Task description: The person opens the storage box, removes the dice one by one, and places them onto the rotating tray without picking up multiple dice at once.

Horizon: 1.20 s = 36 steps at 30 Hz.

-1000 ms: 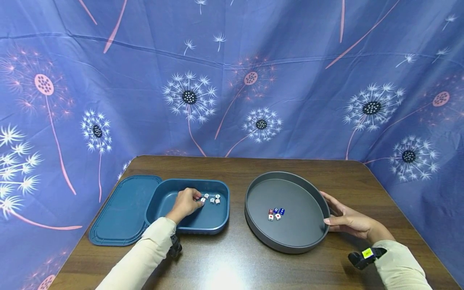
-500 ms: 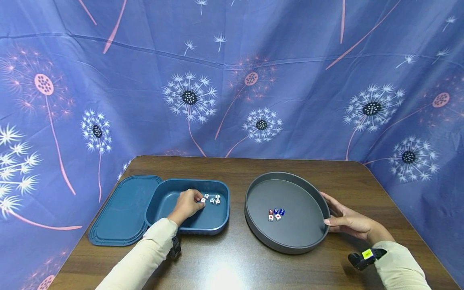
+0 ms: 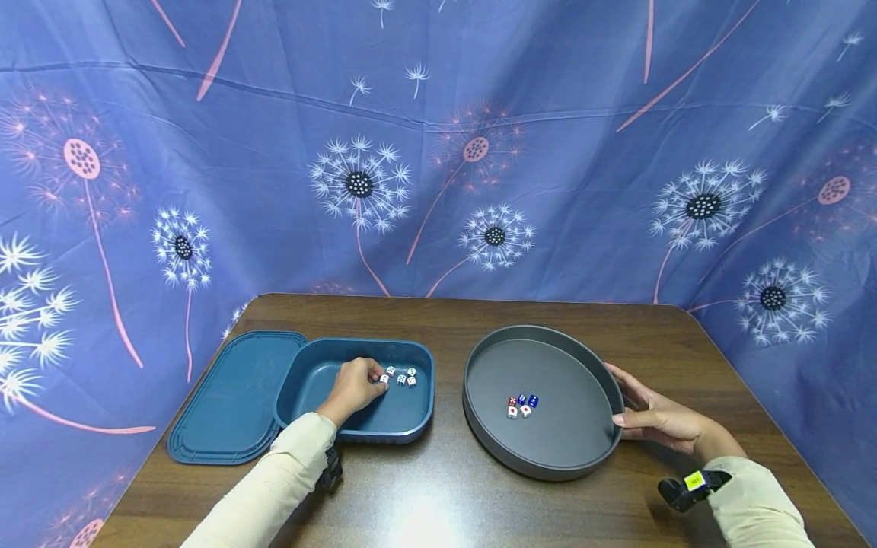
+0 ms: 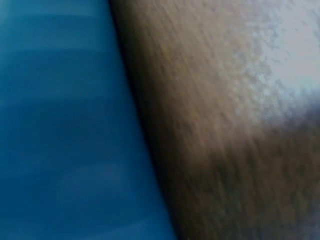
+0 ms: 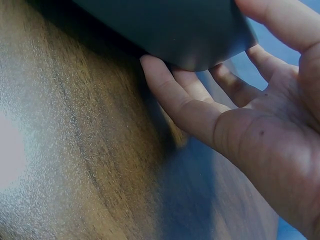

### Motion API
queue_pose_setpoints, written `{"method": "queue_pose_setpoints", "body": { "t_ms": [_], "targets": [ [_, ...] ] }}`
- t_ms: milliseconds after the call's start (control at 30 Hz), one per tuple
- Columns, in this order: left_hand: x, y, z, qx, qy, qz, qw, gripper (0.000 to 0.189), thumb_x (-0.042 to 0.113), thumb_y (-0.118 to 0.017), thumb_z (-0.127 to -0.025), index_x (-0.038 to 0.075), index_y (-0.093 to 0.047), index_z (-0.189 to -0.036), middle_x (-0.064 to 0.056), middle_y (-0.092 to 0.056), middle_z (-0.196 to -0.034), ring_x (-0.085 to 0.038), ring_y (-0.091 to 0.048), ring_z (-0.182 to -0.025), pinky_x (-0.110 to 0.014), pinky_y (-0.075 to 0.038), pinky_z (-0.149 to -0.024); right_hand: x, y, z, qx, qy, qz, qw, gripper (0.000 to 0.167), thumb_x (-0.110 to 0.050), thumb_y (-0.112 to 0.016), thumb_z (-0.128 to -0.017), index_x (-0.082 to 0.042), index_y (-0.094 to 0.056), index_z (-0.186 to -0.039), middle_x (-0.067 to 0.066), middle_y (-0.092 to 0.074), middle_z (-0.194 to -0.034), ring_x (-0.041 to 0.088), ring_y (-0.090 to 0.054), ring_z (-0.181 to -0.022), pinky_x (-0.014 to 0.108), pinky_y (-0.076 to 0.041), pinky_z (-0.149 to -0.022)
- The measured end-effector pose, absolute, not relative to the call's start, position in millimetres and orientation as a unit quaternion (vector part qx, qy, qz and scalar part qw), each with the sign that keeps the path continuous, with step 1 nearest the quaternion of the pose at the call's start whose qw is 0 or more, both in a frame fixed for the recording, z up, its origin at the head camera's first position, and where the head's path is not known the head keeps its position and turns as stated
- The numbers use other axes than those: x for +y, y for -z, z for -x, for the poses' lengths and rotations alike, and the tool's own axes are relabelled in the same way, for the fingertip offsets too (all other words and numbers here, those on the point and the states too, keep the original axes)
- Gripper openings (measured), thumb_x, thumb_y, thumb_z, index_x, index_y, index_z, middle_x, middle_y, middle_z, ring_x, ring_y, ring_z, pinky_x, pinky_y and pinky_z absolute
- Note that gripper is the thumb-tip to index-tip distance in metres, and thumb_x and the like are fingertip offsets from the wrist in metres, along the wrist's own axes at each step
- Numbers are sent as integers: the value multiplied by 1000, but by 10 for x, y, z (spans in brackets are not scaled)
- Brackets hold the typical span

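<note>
Inside the blue rectangular container [image 3: 411,420], my left hand [image 3: 353,387] pinches a white die [image 3: 384,379] between thumb and fingers, low over the container's floor. Several other white dice [image 3: 401,379] lie just right of the fingertips. The left wrist view holds only the container's outer wall [image 4: 65,130] and wood; the hand is out of it. My right hand [image 3: 661,417] holds the right side of a round dark grey pan [image 3: 562,365], thumb over the rim. In the right wrist view, its fingers [image 5: 187,112] reach under the pan's edge [image 5: 190,30].
In the pan lie a red die [image 3: 511,401], blue dice [image 3: 533,400] and white dice [image 3: 512,412], clustered together. A flat blue lid [image 3: 229,396] lies left of the container, partly under it. A blue dandelion-print cloth [image 3: 438,190] hangs behind the brown wooden table [image 3: 438,320].
</note>
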<state>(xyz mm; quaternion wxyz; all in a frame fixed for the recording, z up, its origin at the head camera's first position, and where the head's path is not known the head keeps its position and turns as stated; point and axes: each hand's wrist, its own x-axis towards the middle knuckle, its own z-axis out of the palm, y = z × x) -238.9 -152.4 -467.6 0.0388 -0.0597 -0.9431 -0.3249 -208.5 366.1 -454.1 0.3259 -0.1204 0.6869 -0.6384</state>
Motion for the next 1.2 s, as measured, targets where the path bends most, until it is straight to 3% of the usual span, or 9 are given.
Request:
{"method": "queue_pose_setpoints", "body": {
  "t_ms": [133, 500, 800, 1200],
  "targets": [
    [-1538, 4658, 2363, -940, 329, 74, 52, 10, 7, -77, -73, 4, -69, -78, 1, -60, -70, -13, -53, -67, -31, -44, -62, 3659, 4540, 2084, 692, 635, 118, 323, 93, -1, -56, -92, -20, 12, -152, 20, 25, -153, 21, -40, -125, 50, -45, -95],
    [-1570, 4607, 2357, -947, 318, 46, 21, 6, 6, -75, -78, 4, -71, -82, 1, -62, -70, -12, -55, -68, -30, -45, -64, 3665, 4538, 2096, 694, 630, 121, 327, 94, -3, -57, -92, -19, 13, -152, 20, 25, -153, 20, -40, -125, 50, -45, -96],
    [-1573, 4374, 2340, -937, 341, 59, 42, 7, 7, -76, -78, 5, -72, -82, 1, -65, -71, -12, -58, -68, -30, -48, -65, 3674, 4531, 2088, 689, 633, 126, 330, 93, 0, -54, -93, -20, 14, -152, 18, 27, -153, 17, -41, -124, 50, -45, -95],
    [-1209, 4033, 2313, -928, 353, 111, 41, 10, 9, -76, -79, 7, -72, -88, 2, -67, -76, -11, -61, -72, -31, -50, -69, 3674, 4550, 2101, 694, 629, 125, 327, 93, 0, -55, -92, -19, 15, -151, 20, 25, -153, 22, -41, -125, 51, -45, -95]
  ]
}}
